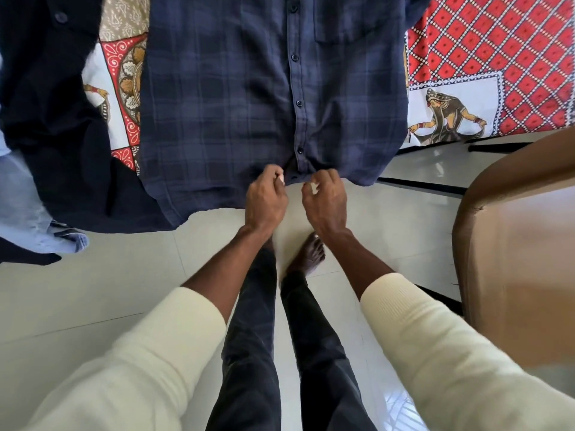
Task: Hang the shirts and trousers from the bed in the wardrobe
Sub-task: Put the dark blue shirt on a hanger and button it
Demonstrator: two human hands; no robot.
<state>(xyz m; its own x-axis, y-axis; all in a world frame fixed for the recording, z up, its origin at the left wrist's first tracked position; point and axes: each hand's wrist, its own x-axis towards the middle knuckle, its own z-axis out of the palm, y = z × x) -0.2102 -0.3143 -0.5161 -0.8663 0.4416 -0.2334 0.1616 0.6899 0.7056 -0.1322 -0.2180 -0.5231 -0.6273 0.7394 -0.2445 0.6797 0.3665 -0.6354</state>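
A home bedroom is shown: a bed (485, 57) covered by a printed sheet, clothes (46, 119) laid there, perhaps a wooden cupboard (513, 244) beside.

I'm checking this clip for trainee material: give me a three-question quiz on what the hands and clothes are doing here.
1. True or false: both hands hold the hem of the navy plaid shirt.
2. What lies to the left of the plaid shirt? A) dark navy garment B) yellow towel C) pillow
3. Fill in: the shirt's front placket is ____ (buttoned/open).

Key:
1. True: the left hand and right hand pinch the hem either side of the placket.
2. A, the dark navy garment on the printed bedsheet.
3. Buttoned.
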